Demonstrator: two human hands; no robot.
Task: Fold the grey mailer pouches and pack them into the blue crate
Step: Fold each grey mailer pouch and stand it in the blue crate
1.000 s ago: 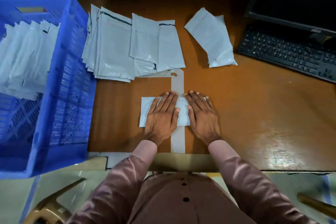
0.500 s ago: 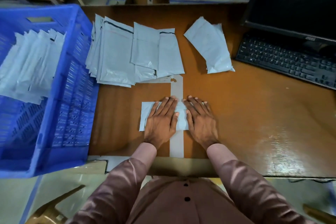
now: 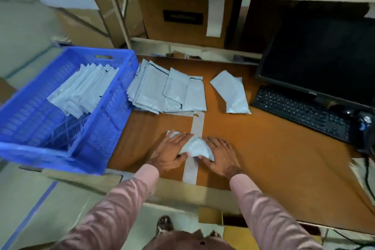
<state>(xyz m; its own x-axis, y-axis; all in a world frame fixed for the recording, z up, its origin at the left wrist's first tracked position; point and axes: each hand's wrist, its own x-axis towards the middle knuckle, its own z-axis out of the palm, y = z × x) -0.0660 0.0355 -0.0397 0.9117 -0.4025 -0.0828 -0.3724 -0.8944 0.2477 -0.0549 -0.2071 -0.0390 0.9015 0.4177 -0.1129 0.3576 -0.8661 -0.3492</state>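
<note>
A grey mailer pouch (image 3: 195,147) lies on the brown table near its front edge and bulges upward between my hands. My left hand (image 3: 169,152) covers its left part with fingers laid over the top and the thumb at the near edge. My right hand (image 3: 222,154) holds the right end the same way, thumb tucked under the raised edge. The blue crate (image 3: 97,128) stands at the left and holds a row of folded pouches (image 3: 81,89). A fanned pile of flat pouches (image 3: 162,91) lies behind my hands, with one more pouch (image 3: 231,91) to its right.
A black keyboard (image 3: 300,111), a monitor (image 3: 320,57) and a mouse (image 3: 365,126) fill the table's right side. Shelves with cardboard boxes (image 3: 182,20) stand behind the table. A strip of pale tape (image 3: 191,168) runs across the tabletop under the pouch.
The pouch lay flat under both palms; now its near edge is lifted and it arches up between my hands. The view has tilted upward, showing the shelves.
</note>
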